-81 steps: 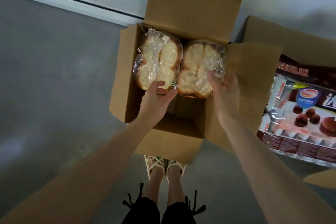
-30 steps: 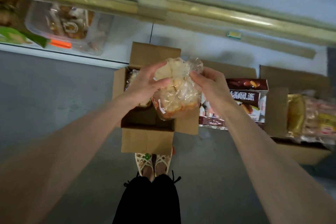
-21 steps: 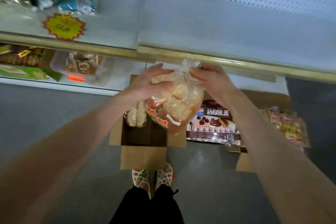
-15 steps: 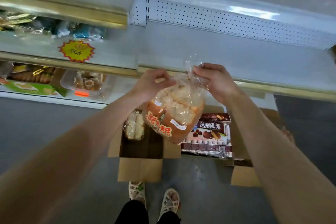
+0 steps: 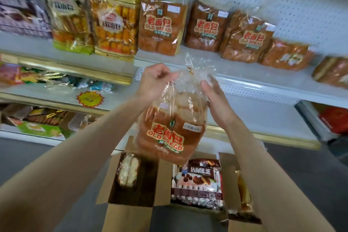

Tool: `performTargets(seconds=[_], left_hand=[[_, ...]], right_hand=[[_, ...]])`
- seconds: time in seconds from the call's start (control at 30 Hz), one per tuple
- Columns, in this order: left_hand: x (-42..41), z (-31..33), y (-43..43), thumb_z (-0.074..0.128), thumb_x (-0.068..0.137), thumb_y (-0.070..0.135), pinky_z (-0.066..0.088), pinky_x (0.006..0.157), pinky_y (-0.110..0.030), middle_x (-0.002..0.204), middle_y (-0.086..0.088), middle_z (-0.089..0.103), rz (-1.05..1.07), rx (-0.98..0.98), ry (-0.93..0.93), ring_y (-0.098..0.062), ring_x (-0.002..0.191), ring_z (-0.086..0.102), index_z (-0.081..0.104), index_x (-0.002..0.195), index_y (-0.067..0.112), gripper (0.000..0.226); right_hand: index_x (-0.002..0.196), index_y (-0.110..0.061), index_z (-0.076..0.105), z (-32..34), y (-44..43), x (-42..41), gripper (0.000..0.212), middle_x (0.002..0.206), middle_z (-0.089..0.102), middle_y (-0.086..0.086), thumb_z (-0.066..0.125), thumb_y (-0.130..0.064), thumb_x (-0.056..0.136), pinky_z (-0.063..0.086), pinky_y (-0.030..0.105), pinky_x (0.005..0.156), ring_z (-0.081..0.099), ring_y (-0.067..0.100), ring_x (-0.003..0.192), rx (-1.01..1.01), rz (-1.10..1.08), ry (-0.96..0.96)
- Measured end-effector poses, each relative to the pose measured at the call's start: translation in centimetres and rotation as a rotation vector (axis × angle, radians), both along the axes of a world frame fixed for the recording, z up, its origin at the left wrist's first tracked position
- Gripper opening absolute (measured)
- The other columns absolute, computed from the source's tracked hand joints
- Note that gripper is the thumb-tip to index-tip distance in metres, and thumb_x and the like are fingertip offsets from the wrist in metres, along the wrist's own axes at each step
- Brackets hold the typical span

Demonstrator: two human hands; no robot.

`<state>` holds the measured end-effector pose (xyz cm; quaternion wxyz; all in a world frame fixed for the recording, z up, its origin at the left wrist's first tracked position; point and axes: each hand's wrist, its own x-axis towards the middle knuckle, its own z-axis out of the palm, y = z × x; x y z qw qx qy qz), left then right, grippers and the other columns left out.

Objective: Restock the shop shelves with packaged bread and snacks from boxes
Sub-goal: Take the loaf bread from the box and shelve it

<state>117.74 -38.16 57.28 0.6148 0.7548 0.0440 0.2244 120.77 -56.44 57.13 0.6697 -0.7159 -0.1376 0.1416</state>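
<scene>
A clear bag of brown bread (image 5: pixel 170 130) with red "OLD BREAD" lettering hangs upright in front of me. My left hand (image 5: pixel 155 81) pinches the bag's twisted top from the left. My right hand (image 5: pixel 216 101) holds the bag's upper right side with its fingers against the plastic. Below, the open cardboard box (image 5: pixel 131 201) holds one more bread bag (image 5: pixel 128 172) standing at its back left. Several matching bread bags (image 5: pixel 160 26) stand in a row on the white shelf (image 5: pixel 235 69) just above my hands.
Yellow soft-bread bags (image 5: pixel 113 19) fill the shelf's left part. A second box holds a chocolate pie pack (image 5: pixel 197 182), and a snack pack (image 5: pixel 243 192) sits to its right. Lower shelves at left carry mixed snacks and a yellow price star (image 5: pixel 90 99).
The bread bag came out of the box and rose to shelf height. My view tilted up from the floor to the bread shelf. My right hand slid from the bag's top to its side.
</scene>
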Motion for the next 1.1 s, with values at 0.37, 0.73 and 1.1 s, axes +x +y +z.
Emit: performTargets(seconds=[0.37,0.73,1.1], left_hand=[[-0.3,12.5,-0.6,0.07,0.087,0.015,0.043,0.066,-0.012,0.065,0.0,0.055,0.107,-0.063,-0.157,-0.009,0.064,0.049,0.055,0.067,0.013,0.025],[-0.9,17.1,1.7,0.067,0.089,0.025,0.053,0.085,-0.021,0.099,-0.007,0.069,0.038,0.112,-0.151,-0.019,0.091,0.064,0.064,0.097,0.011,0.017],[-0.4,13.4,4.0,0.095,0.031,0.044,0.049,0.098,-0.049,0.144,-0.007,0.049,-0.305,-0.093,0.138,-0.025,0.116,0.06,0.013,0.149,0.047,0.144]], right_hand=[[0.138,-0.015,0.053,5.4,1.0,-1.6,0.075,0.126,0.066,0.0,0.084,-0.032,0.071,0.047,0.037,0.104,0.062,0.015,0.117,0.157,-0.229,-0.329],[0.056,-0.025,0.068,11.6,3.9,-0.7,0.03,0.057,0.056,-0.003,0.073,-0.016,0.084,0.039,0.025,0.057,0.046,0.013,0.059,0.373,-0.436,-0.389],[0.058,-0.021,0.072,16.8,3.3,1.1,0.022,0.078,0.072,0.008,0.08,-0.024,0.078,0.054,0.048,0.089,0.07,0.033,0.085,0.464,-0.556,-0.267]])
